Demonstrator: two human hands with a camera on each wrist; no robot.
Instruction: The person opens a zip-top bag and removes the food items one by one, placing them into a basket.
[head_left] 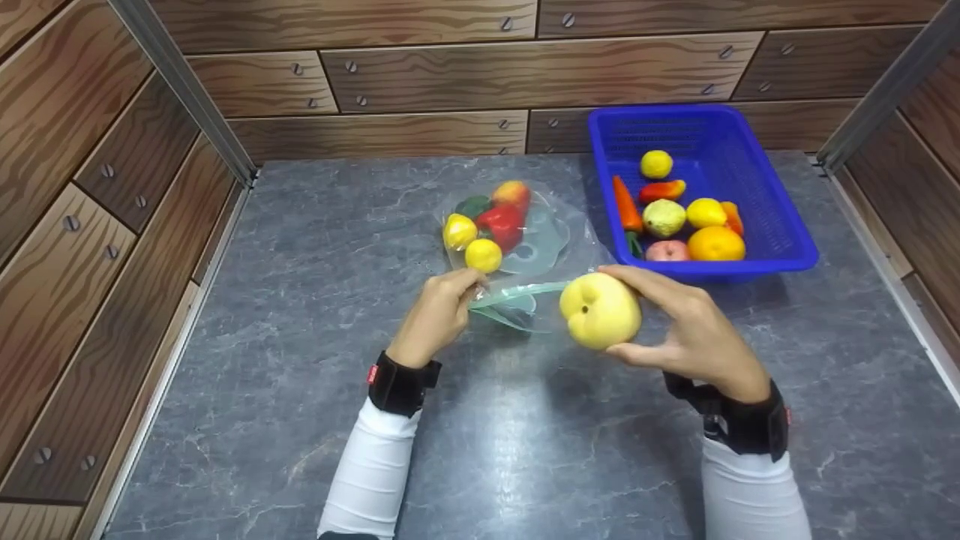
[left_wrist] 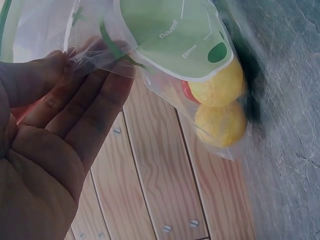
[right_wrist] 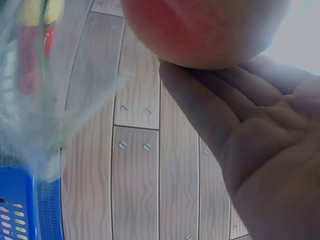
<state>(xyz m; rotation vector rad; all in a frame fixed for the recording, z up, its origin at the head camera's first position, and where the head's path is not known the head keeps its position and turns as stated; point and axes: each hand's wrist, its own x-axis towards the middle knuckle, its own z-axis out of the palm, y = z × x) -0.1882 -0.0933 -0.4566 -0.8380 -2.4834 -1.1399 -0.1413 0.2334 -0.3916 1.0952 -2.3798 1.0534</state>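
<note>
In the head view my left hand (head_left: 439, 315) pinches the green-edged mouth of a clear zip bag (head_left: 544, 210). Inside the bag show two yellow lemons (head_left: 484, 256), a red pepper (head_left: 502, 227), a red-and-yellow fruit (head_left: 511, 192) and something dark green (head_left: 474, 206). The left wrist view shows thumb and fingers at the plastic, beside a green label (left_wrist: 175, 37). My right hand (head_left: 697, 330) grips a large yellow peach (head_left: 600, 310) between thumb and fingers, right at the bag's mouth. A red blush colours its other side in the right wrist view.
A blue basket (head_left: 780, 202) stands at the back right, holding a carrot (head_left: 626, 204), an orange (head_left: 716, 244), a pale green fruit (head_left: 664, 217), a pink fruit (head_left: 667, 251) and several other pieces. Wood-patterned walls (head_left: 420, 75) enclose the grey marbled table (head_left: 300, 300).
</note>
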